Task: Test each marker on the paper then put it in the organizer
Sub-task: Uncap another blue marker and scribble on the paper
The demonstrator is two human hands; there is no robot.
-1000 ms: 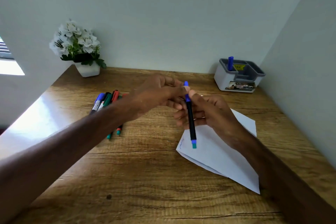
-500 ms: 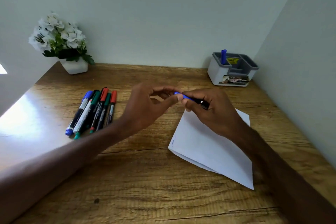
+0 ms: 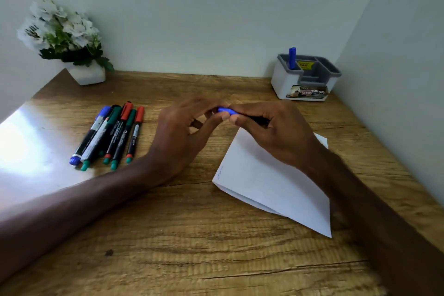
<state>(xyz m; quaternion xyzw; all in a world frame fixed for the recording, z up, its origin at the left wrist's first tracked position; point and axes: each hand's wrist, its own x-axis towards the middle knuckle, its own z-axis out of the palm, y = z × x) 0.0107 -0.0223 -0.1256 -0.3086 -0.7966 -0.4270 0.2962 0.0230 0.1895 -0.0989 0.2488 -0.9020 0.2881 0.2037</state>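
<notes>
Markers — six loose, one blue marker held, one in organizer.

Eight markers, one paper, one organizer, one potted plant.

Soft daylight comes from the left and burns a white glare across the near left of the brown wood-grain tabletop. The pale walls are evenly lit. The left hand, the right hand and the blue-capped black marker they hold are smeared by motion. The white potted flowers look soft. A thin shadow edges the folded white paper sheet. Wide-angle distortion stretches the corners.
</notes>
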